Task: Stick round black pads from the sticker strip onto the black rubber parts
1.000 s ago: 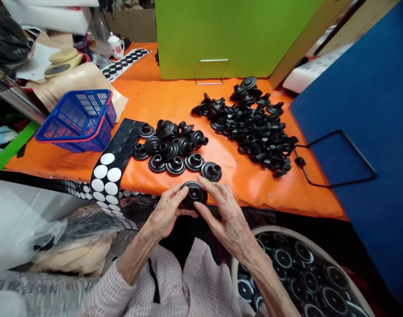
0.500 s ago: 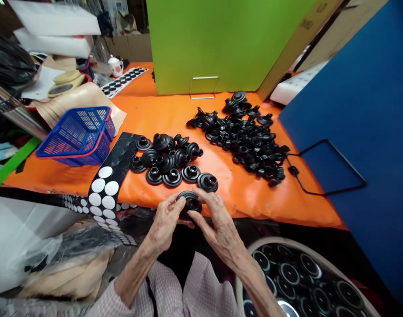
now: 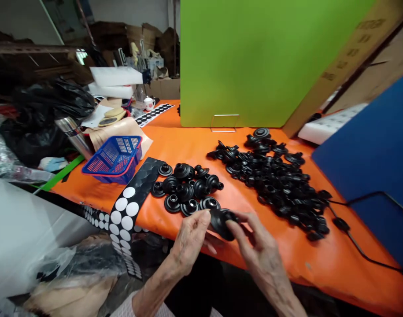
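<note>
Black disc [image 3: 217,224] tilted further, between fingers [image 3: 205,217] (both hands [image 3: 190,243] [image 3: 265,253])

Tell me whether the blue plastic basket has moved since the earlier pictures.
No. Against the black dotted strip on the orange tabletop, the blue plastic basket keeps its place, just left of it; only the view shifted.

Open lane between two black clusters

Across the orange table cover [image 3: 184,141], you have bare room between the flanged black discs [image 3: 184,191] and the black parts heap [image 3: 277,185]. The green board [image 3: 254,61] blocks you behind, the blue panel [image 3: 369,154] rightward.
</note>
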`<act>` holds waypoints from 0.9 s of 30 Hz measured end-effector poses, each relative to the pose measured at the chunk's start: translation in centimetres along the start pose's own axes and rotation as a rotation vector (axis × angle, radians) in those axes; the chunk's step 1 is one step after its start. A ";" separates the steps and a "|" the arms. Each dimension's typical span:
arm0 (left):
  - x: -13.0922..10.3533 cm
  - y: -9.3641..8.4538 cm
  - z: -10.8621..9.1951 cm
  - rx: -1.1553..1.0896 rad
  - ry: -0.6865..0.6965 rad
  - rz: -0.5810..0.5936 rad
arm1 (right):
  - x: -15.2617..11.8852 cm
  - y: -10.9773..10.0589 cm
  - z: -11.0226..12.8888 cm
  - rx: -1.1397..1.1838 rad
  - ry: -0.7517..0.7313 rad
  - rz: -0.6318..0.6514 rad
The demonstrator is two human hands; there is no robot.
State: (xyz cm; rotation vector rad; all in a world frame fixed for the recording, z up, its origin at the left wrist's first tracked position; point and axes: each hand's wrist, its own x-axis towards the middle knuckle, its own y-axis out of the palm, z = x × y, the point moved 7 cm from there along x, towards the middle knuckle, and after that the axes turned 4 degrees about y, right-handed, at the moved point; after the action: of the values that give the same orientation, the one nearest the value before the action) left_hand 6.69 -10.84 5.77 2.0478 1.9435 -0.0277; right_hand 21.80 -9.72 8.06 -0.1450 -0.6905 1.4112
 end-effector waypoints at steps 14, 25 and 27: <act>5.6 -9.3 -0.4 0.942 0.282 -0.651 | 3.7 5.3 -4.7 -0.256 -0.029 -0.097; 8.3 -7.9 -0.9 1.019 0.387 -0.686 | 5.3 6.7 -4.3 -0.322 -0.040 -0.168; 8.3 -8.1 -0.8 0.999 0.401 -0.685 | 5.2 6.7 -4.5 -0.320 -0.067 -0.201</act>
State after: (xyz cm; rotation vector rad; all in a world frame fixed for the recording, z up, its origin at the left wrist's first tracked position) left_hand -0.70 -2.36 2.86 1.7641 3.2536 -0.9820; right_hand 18.42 -2.23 3.02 -0.2722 -0.9579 1.1107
